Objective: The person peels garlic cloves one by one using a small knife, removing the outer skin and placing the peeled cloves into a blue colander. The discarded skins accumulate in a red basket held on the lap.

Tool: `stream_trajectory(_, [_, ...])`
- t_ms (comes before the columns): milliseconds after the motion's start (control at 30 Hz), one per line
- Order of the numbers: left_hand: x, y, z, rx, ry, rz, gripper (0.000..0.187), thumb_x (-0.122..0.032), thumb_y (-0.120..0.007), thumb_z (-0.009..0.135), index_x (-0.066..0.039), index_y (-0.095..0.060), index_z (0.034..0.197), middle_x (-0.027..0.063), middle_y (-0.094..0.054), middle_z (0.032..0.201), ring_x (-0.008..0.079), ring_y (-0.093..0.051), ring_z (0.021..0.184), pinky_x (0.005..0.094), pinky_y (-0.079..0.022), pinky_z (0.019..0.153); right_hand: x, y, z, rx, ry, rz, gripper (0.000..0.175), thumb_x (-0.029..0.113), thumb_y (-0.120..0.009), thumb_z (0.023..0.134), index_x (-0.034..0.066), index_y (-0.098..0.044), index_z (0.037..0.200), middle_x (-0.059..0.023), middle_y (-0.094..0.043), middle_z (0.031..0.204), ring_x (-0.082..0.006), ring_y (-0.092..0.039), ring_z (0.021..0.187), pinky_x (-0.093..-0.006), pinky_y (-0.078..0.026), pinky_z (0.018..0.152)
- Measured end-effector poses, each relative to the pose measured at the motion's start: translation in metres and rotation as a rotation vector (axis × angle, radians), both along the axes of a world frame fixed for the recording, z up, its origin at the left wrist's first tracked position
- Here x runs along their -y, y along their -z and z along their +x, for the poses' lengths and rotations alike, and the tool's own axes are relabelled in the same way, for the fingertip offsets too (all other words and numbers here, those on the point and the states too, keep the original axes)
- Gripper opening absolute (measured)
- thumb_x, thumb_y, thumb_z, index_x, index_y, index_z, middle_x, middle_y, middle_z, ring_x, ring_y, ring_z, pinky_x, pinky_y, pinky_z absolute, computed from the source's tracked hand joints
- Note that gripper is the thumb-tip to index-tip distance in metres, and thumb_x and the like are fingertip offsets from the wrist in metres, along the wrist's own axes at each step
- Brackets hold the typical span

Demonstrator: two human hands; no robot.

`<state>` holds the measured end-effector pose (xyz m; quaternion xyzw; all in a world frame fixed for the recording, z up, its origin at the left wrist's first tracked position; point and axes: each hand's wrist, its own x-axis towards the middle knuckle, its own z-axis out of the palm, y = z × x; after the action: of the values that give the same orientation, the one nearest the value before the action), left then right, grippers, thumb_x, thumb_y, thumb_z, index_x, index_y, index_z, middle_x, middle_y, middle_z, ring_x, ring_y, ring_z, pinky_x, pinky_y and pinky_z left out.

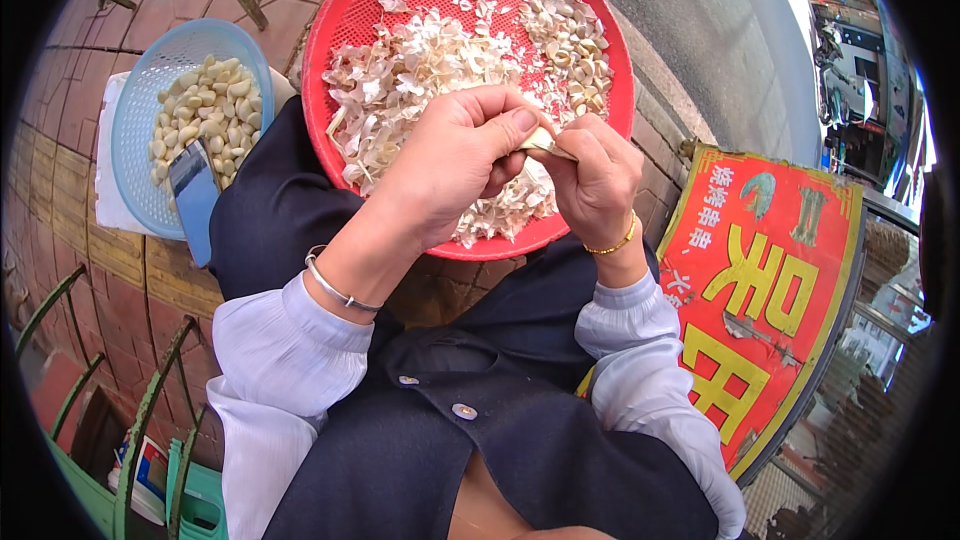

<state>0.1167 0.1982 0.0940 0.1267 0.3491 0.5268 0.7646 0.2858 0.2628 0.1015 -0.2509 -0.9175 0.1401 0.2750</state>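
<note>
A pale garlic clove [538,139] is pinched between the thumb and fingers of my left hand [454,157], which wears a silver bangle at the wrist. My right hand [600,176], with a gold bracelet, grips the clove's other end, where a bit of skin sticks out. Both hands are over a red perforated plastic basket [318,82]. Loose papery garlic skins [420,67] are heaped in it, and unpeeled cloves [574,52] lie at its far right side. My fingers partly hide the clove.
Left of my knee, a light-blue plastic basket [135,135] holds peeled garlic cloves [202,112]; a smartphone [196,199] leans over its near rim. A red signboard [772,292] with writing stands at right. Green metal railings [142,420] rise at lower left.
</note>
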Motion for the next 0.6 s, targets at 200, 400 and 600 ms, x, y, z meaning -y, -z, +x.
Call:
stream_trajectory(200, [0.001, 0.008, 0.000, 0.103, 0.015, 0.000, 0.018, -0.021, -0.056, 0.096, -0.004, -0.063, 0.098, -0.0030, -0.058, 0.071, 0.0019, -0.049, 0.056, 0.0148, -0.036, 0.046, 0.000, -0.002, 0.000, 0.009, -0.011, 0.038, 0.027, 0.009, -0.077, 0.068, 0.0056, -0.051, 0.070, -0.0062, -0.045, 0.060, -0.0231, -0.050, 0.051, -0.0346, -0.038, 0.045])
stream_trajectory(400, [-0.003, 0.006, 0.002, 0.055, -0.012, 0.110, 0.022, -0.015, -0.055, 0.096, 0.000, -0.063, 0.111, 0.0021, -0.065, 0.091, 0.0050, -0.056, 0.074, 0.0195, -0.046, 0.063, -0.002, -0.004, 0.002, 0.030, -0.065, 0.005, 0.028, 0.011, -0.077, 0.068, 0.0066, -0.049, 0.070, -0.0059, -0.045, 0.060, -0.0228, -0.052, 0.051, -0.0344, -0.039, 0.045])
stream_trajectory(600, [0.004, 0.011, 0.001, 0.087, -0.169, 0.063, 0.014, -0.012, -0.054, 0.096, 0.000, -0.061, 0.101, 0.0034, -0.061, 0.080, 0.0068, -0.054, 0.066, 0.0185, -0.046, 0.056, 0.005, -0.004, -0.006, 0.053, -0.221, -0.015, 0.031, 0.016, -0.077, 0.067, 0.0075, -0.047, 0.069, -0.0051, -0.044, 0.060, -0.0226, -0.050, 0.049, -0.0336, -0.037, 0.042])
